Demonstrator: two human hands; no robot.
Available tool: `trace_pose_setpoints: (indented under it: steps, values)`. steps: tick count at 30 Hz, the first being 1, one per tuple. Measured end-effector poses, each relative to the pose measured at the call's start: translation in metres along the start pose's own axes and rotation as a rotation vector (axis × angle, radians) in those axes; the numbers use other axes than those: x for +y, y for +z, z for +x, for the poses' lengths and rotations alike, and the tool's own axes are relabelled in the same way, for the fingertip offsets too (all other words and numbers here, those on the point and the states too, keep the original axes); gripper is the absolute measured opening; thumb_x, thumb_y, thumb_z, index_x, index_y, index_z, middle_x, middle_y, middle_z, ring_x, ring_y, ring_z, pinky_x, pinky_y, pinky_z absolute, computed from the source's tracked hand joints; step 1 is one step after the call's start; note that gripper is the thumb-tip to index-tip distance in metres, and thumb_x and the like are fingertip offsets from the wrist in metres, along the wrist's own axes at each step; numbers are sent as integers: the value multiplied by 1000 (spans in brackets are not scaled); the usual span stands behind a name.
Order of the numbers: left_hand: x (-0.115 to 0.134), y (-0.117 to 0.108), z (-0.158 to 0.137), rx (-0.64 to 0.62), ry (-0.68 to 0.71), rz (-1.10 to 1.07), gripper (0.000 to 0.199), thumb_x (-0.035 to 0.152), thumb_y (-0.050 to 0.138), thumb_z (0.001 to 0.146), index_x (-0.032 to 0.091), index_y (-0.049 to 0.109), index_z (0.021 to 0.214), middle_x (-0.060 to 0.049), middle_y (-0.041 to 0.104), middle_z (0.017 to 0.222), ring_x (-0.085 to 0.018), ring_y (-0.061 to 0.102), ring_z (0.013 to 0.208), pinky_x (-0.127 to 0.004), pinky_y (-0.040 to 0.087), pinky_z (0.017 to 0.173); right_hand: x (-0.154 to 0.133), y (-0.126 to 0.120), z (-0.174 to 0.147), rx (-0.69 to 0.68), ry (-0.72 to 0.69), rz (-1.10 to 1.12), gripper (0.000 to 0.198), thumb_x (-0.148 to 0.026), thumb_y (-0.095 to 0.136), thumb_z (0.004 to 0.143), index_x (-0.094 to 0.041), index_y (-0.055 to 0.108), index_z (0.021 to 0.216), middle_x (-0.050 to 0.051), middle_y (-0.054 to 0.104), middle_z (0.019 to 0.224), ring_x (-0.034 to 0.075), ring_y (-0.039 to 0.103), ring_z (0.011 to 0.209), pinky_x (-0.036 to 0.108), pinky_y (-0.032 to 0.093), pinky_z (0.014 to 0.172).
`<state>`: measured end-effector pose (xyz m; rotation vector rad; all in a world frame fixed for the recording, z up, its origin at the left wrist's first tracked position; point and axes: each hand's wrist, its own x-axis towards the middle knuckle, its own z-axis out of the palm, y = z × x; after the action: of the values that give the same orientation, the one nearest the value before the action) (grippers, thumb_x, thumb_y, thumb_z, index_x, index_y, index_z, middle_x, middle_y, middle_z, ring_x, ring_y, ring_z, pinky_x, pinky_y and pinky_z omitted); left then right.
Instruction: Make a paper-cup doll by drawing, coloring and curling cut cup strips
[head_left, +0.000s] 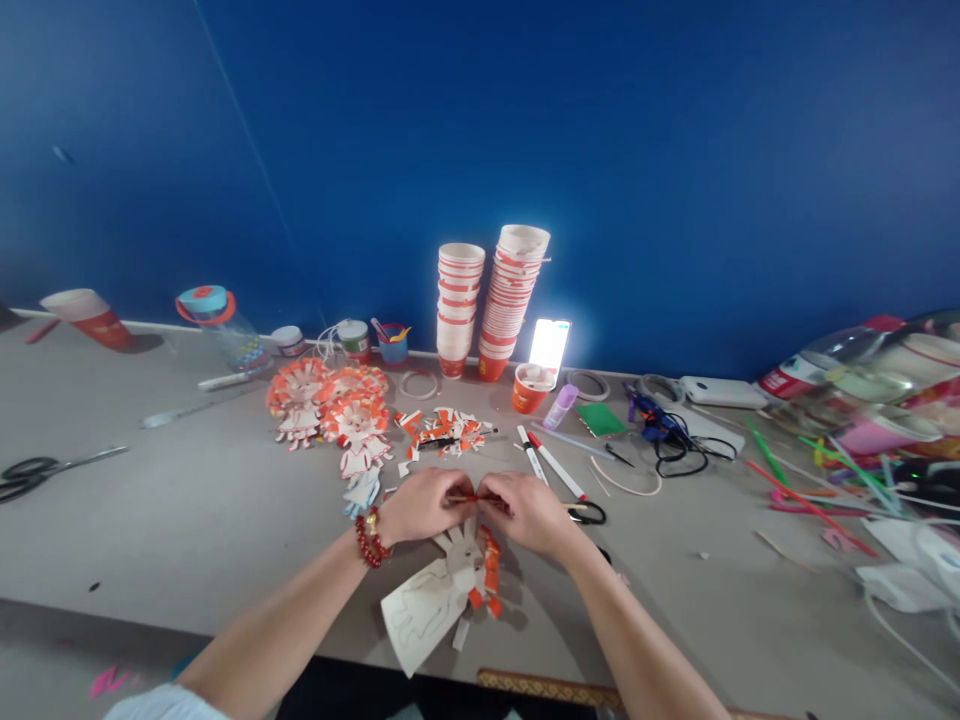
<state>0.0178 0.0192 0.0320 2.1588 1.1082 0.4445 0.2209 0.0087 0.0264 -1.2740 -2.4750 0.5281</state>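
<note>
Close to the table's front edge, my left hand (424,503) and my right hand (529,510) meet with pinched fingers. Between them is an orange-edged strip of a cut paper cup (466,562), and a thin pale stick (576,507) pokes out past my right hand. The cup hangs below, fringed into white and orange strips. Beside it lies a white paper piece (421,610) with a pencil outline. My fingers partly hide the grip. Left of my hands lie several fringed paper figures (358,430) and a pale blue paper cutout (363,492).
Orange and white scraps (450,430) lie ahead. Two tall paper cup stacks (459,310) stand by the blue wall near a lit phone (550,345). Markers (556,465), black-handled scissors (589,513) and a glue gun (660,418) are on the right, with colored pipe cleaners (817,500) beyond.
</note>
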Motion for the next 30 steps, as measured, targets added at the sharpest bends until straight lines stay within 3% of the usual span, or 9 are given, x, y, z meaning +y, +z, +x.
trace_pose_setpoints:
  steps: [4,14,18,25,30]
  values:
    - [0,-1,0,0,-19,6,21,34,52,90,18,65,86,-1,66,72,-14,58,64,-22,37,57,-2,0,1,15,2,8,7,-14,55,82,-19,59,79,1,62,72,15,56,70,22,30,60]
    - [-4,5,1,33,-61,-7,13,28,56,86,19,66,84,0,69,75,-15,62,68,-22,39,62,-2,0,0,-38,67,40,4,-22,56,84,-20,58,82,1,64,72,15,57,68,22,29,59]
    - [-4,5,2,34,-44,2,12,28,57,86,20,65,83,-1,70,79,-16,64,73,-23,41,66,-3,0,1,-58,83,0,11,-24,50,89,-21,59,83,2,66,74,15,58,69,22,27,58]
    - [-2,4,1,32,-22,-1,8,25,58,83,20,63,84,0,70,79,-16,64,75,-23,43,67,-3,-1,1,-49,78,25,5,-19,56,83,-20,59,80,1,64,72,15,58,69,22,27,58]
    - [-2,-1,1,-21,36,70,16,30,56,88,19,67,86,-2,70,77,-17,63,73,-24,41,67,-2,0,1,-35,72,84,5,-18,56,82,-21,60,81,0,64,72,15,57,69,22,28,58]
